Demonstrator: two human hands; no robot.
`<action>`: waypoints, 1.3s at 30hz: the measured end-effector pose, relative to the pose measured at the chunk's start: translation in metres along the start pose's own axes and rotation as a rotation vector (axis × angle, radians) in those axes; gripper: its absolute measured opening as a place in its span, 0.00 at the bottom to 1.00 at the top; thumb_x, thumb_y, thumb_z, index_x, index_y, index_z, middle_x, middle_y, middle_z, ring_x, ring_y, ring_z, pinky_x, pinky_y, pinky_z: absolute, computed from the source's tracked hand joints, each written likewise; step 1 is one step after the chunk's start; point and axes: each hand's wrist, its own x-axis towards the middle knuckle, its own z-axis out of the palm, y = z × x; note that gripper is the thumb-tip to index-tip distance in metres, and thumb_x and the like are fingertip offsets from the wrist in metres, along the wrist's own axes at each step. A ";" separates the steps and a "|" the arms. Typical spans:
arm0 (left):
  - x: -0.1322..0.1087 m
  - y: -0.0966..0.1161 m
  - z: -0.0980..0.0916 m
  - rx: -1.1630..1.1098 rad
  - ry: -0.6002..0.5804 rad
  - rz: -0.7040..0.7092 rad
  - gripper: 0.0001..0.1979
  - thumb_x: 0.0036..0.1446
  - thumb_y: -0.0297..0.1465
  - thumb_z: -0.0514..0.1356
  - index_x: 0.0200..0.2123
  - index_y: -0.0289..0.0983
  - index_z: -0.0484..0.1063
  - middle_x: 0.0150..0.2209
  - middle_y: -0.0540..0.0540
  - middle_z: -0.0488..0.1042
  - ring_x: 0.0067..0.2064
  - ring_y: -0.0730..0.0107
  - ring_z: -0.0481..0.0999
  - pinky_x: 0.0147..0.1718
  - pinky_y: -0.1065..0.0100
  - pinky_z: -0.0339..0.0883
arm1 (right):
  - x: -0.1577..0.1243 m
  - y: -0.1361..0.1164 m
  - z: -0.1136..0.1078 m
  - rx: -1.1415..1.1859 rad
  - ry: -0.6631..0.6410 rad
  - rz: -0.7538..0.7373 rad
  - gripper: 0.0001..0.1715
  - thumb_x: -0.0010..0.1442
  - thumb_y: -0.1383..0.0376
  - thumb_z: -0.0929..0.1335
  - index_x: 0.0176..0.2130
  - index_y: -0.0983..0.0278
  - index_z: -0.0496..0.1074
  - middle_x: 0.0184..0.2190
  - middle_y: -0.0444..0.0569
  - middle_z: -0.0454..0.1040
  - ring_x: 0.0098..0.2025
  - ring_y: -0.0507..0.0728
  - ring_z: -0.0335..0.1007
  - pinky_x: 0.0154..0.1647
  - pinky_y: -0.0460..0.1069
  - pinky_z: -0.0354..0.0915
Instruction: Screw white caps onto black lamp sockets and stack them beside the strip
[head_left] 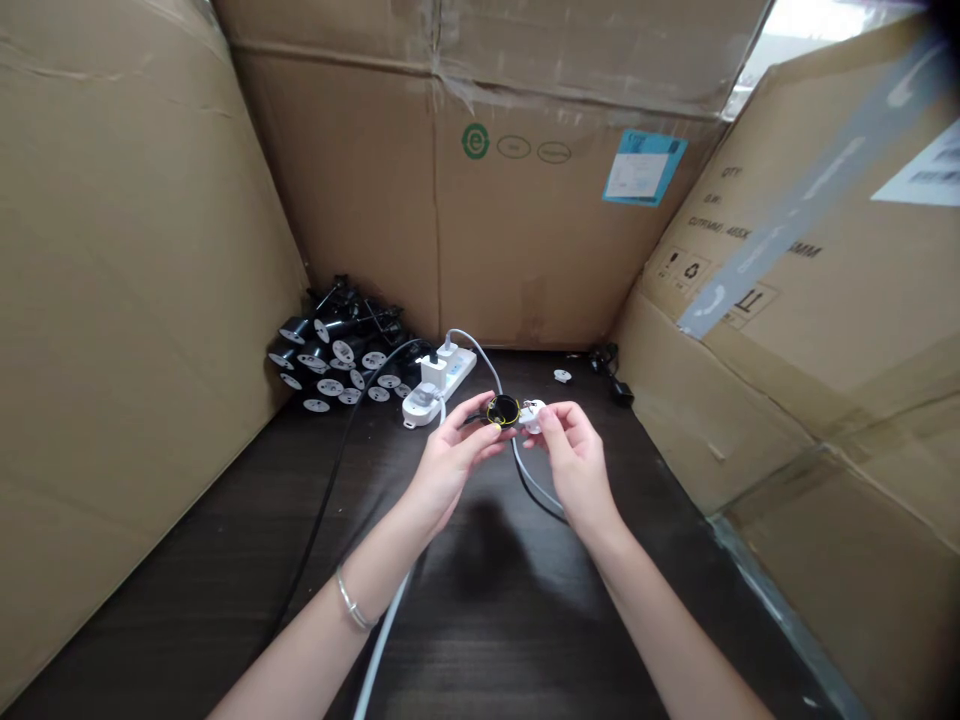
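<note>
My left hand has its fingers around a black round housing, whose open end faces me and shows a yellow ring or wire at the rim. Between the thumb and fingers of my right hand is a small white disc, held just right of the housing. Thin wire or metal bits show on the disc's face; their detail is too small to make out. Both hands are raised over the dark table.
Behind my left hand lies a white power strip with plugs and cables. Many black cylinders with white ends are piled at the left. Another white disc and black cabled parts lie at right. Cardboard walls surround the table.
</note>
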 end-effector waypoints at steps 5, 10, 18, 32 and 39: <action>0.000 -0.002 0.001 0.079 0.003 0.038 0.25 0.48 0.29 0.63 0.51 0.37 0.64 0.46 0.42 0.72 0.44 0.62 0.74 0.44 0.64 0.65 | 0.000 -0.001 0.001 -0.029 -0.001 -0.024 0.14 0.57 0.56 0.64 0.31 0.66 0.63 0.29 0.45 0.68 0.29 0.49 0.65 0.32 0.46 0.65; -0.001 -0.004 0.002 0.118 0.009 0.057 0.25 0.46 0.29 0.64 0.50 0.37 0.65 0.45 0.42 0.72 0.44 0.64 0.73 0.44 0.65 0.65 | -0.004 0.001 0.002 -0.175 -0.006 -0.109 0.12 0.58 0.58 0.64 0.33 0.65 0.63 0.30 0.45 0.68 0.30 0.49 0.66 0.33 0.45 0.64; 0.001 -0.007 0.003 0.114 -0.022 0.092 0.24 0.45 0.27 0.65 0.47 0.36 0.65 0.41 0.44 0.74 0.42 0.69 0.73 0.45 0.66 0.66 | -0.007 -0.001 0.002 -0.492 0.024 -0.465 0.03 0.57 0.67 0.64 0.31 0.65 0.65 0.33 0.48 0.64 0.36 0.51 0.63 0.36 0.46 0.63; -0.001 -0.008 0.004 0.055 -0.020 0.082 0.25 0.44 0.27 0.65 0.47 0.37 0.65 0.38 0.46 0.74 0.41 0.69 0.73 0.45 0.63 0.66 | -0.011 -0.003 0.003 -0.523 0.067 -0.591 0.01 0.56 0.69 0.66 0.32 0.64 0.67 0.34 0.48 0.64 0.36 0.51 0.63 0.36 0.47 0.63; -0.002 -0.007 0.005 0.061 -0.015 0.072 0.25 0.44 0.27 0.65 0.48 0.36 0.65 0.37 0.45 0.74 0.40 0.68 0.73 0.44 0.63 0.66 | -0.011 -0.001 0.004 -0.536 0.083 -0.609 0.01 0.55 0.69 0.66 0.32 0.65 0.67 0.35 0.48 0.64 0.39 0.52 0.64 0.39 0.48 0.63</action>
